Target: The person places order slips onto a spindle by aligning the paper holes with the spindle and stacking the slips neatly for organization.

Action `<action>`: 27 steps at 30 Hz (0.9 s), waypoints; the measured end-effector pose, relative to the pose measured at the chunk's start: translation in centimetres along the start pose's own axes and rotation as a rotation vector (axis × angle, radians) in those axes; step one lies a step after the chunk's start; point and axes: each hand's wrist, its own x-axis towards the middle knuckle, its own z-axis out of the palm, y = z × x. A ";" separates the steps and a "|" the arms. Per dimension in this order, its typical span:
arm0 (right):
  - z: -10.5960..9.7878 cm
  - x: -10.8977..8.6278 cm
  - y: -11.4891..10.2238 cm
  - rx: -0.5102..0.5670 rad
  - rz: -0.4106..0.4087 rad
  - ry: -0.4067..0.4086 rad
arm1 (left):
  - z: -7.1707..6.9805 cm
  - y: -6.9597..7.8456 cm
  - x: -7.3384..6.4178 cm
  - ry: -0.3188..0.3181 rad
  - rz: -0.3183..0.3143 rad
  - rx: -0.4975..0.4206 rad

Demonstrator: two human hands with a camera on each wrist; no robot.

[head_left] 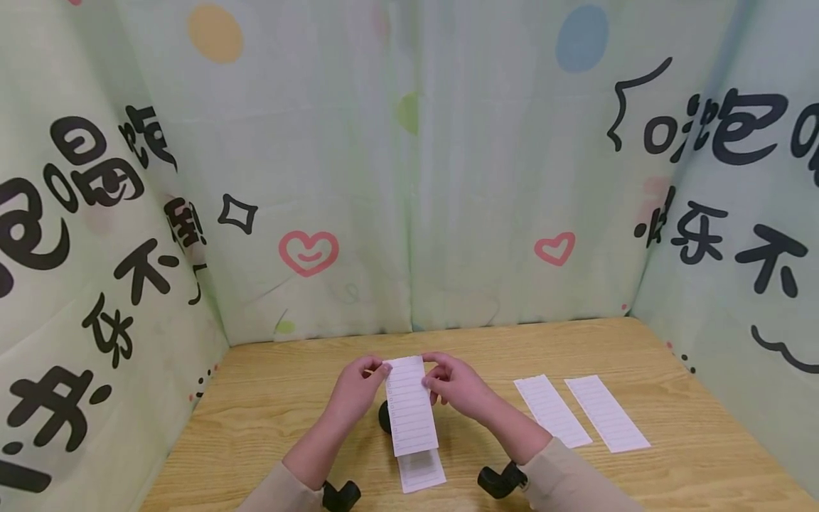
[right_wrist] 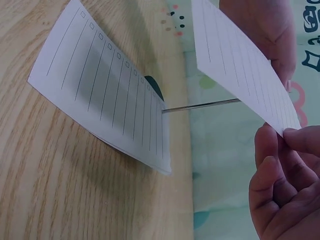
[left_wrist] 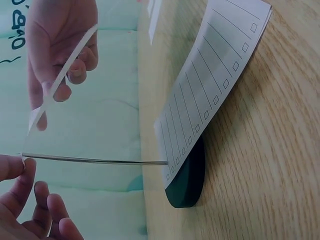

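Note:
My left hand [head_left: 360,387] pinches the upper left corner of a lined white checklist slip [head_left: 412,409]. With its fingertips my right hand [head_left: 456,384] holds the same slip along the upper right edge. Below the raised slip stands a bill spike with a round dark base [left_wrist: 187,185] and a thin metal rod [left_wrist: 95,159]. More lined slips with small checkboxes [right_wrist: 105,85] are stuck on the rod near the base, their free ends bent upward. The rod's tip lies close to the left fingertips in the left wrist view; the raised slip covers it in the right wrist view.
Two more lined slips [head_left: 553,411] [head_left: 608,414] lie side by side on the wooden table [head_left: 288,370], to the right of the right forearm. Printed curtains [head_left: 409,178] enclose the table at the back and both sides. Black wrist mounts [head_left: 502,481] hang under the forearms.

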 end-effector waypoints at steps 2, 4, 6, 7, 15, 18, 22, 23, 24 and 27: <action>0.1 0.0 0.0 -0.004 0.003 -0.005 | 0.0 0.0 -0.1 -0.003 0.000 0.008; 0.1 0.0 0.0 -0.014 0.003 -0.011 | -0.1 0.0 -0.2 -0.008 -0.008 0.019; 0.2 -0.1 0.1 -0.026 0.004 -0.023 | -0.1 -0.1 -0.3 -0.014 -0.016 0.030; 0.2 -0.1 0.2 -0.032 0.005 -0.031 | -0.1 -0.2 -0.3 -0.016 -0.017 0.041; 0.4 -0.4 0.9 -0.067 0.041 -0.072 | 0.2 -0.9 -0.2 -0.062 -0.007 0.095; 0.5 -0.5 1.2 -0.073 0.056 -0.084 | 0.4 -1.2 -0.3 -0.076 -0.007 0.109; 0.7 -0.5 1.6 -0.088 0.067 -0.092 | 0.5 -1.7 -0.2 -0.092 -0.019 0.131; 0.7 -0.5 1.7 -0.094 0.068 -0.095 | 0.6 -1.8 -0.2 -0.097 -0.024 0.140; 0.7 -0.5 1.8 -0.100 0.069 -0.098 | 0.6 -1.9 -0.2 -0.102 -0.032 0.147; 0.9 -0.5 2.1 -0.122 0.071 -0.109 | 0.7 -2.1 -0.2 -0.115 -0.063 0.163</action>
